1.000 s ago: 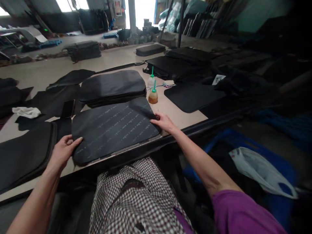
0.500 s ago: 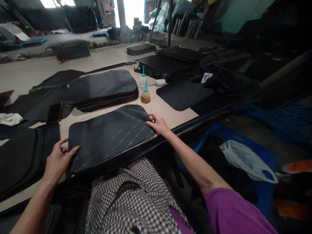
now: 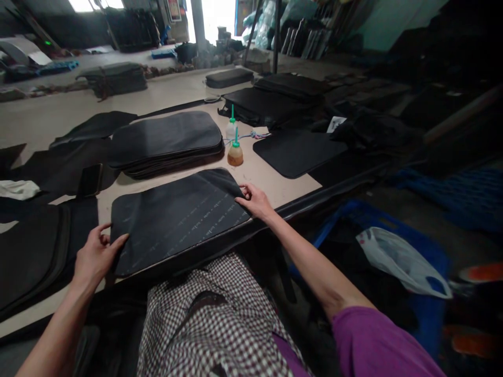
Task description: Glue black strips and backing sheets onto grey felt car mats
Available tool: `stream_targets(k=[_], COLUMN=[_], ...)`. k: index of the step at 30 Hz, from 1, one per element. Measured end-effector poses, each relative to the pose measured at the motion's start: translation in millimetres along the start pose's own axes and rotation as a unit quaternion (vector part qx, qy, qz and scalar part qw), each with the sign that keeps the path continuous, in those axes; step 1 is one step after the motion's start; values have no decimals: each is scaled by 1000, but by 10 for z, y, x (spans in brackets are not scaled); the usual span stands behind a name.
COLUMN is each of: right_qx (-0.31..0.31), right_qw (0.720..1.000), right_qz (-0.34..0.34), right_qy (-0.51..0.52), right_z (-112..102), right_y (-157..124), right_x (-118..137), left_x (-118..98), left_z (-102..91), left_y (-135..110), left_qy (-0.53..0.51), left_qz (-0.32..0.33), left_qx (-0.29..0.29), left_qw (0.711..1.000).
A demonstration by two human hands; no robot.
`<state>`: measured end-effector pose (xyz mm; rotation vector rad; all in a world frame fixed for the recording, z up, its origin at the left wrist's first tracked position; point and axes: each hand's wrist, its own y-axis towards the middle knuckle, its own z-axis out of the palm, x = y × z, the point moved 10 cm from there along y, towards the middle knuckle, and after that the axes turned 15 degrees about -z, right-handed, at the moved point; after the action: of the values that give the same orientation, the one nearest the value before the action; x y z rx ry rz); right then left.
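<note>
A black, leather-like panel with rounded corners and faint diagonal rows of white print lies at the near edge of the table. My left hand grips its left edge, thumb on top and fingers at the side. At the opposite end, my right hand pinches the right edge between thumb and fingers. Behind the panel sits a thick stack of similar black panels. Two squeeze bottles with green nozzles stand right of that stack; the front bottle holds brown liquid, the back bottle looks whitish.
A phone and a white cloth lie to the left, above more dark panels. Another black panel rests at the right. Beside the table's right edge is a blue crate with a white plastic bag.
</note>
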<state>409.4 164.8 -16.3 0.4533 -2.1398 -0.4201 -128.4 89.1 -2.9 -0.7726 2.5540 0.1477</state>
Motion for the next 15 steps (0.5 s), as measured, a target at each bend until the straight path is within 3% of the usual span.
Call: stream_targets(k=[8, 15], right_qx=[16, 12], right_qw=[1000, 996], right_qz=[-18, -18], right_qy=[-3, -81], right_z=[3, 57], right_y=[-22, -35], right_x=[125, -198], left_x=[-226, -261], left_z=[-46, -142], left_y=[-204, -149], left_qy=[41, -99], left_qz=[3, 36], left_qx=[-11, 6], left_qw=[999, 994])
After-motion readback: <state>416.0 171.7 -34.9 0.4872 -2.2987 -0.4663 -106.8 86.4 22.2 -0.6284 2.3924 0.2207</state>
